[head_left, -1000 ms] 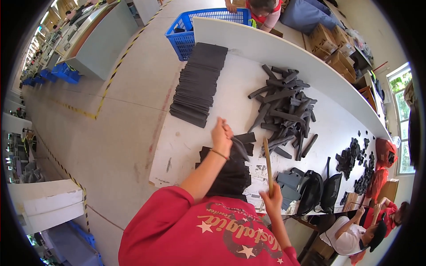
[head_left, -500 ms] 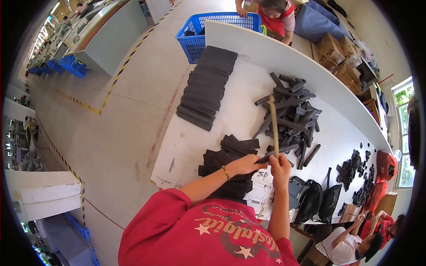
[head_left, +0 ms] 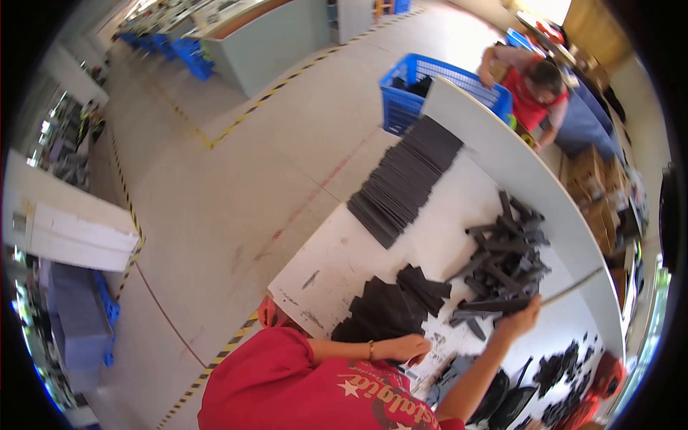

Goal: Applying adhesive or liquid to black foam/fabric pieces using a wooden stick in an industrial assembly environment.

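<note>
- One stick [head_left: 572, 287] is tight in the right hand [head_left: 523, 320], by the near side of the tube pile [head_left: 510, 254].
- Left hand [head_left: 410, 349] curls, left of the pile; I can't tell if it's holding anything.

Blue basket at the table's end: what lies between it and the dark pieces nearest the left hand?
The head view shows a row of overlapping dark pieces, then white tabletop.

Wooden-looking stick [head_left: 572, 287], matt dark cloth-like strips [head_left: 387, 308], scuffed white tabletop [head_left: 333, 251], blue plastic basket [head_left: 401, 113]
</note>
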